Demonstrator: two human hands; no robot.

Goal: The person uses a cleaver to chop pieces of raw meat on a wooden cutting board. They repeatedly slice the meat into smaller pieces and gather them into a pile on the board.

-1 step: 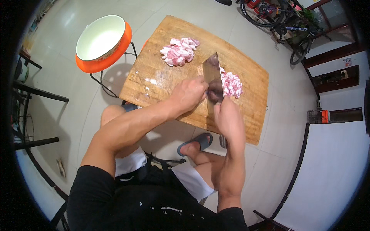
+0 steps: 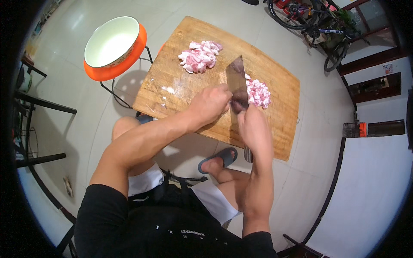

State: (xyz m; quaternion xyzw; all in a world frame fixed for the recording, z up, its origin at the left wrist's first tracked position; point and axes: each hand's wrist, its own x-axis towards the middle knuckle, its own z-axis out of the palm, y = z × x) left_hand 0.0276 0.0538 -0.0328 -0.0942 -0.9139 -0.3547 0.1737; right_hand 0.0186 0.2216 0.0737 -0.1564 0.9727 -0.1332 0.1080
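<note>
My right hand is wrapped round the handle of a broad steel cleaver, whose blade stands on edge and points away from me. The handle's end shows below the fist. Close against the blade's left face, my left hand is closed with its fingers curled; whatever lies under them is hidden. Just right of the blade sits a heap of small diced pink-and-white meat, partly covered by the cleaver. Larger slices of raw meat are piled at the far left of the wooden chopping board.
An empty white enamel basin rests in an orange holder on a black wire stand, left of the board. A bicycle stands at the far right. Below the board, my foot in a grey slipper rests on the tiled floor.
The cleaver and my right hand have shifted very slightly away from me. My left hand and both meat piles look almost the same.
</note>
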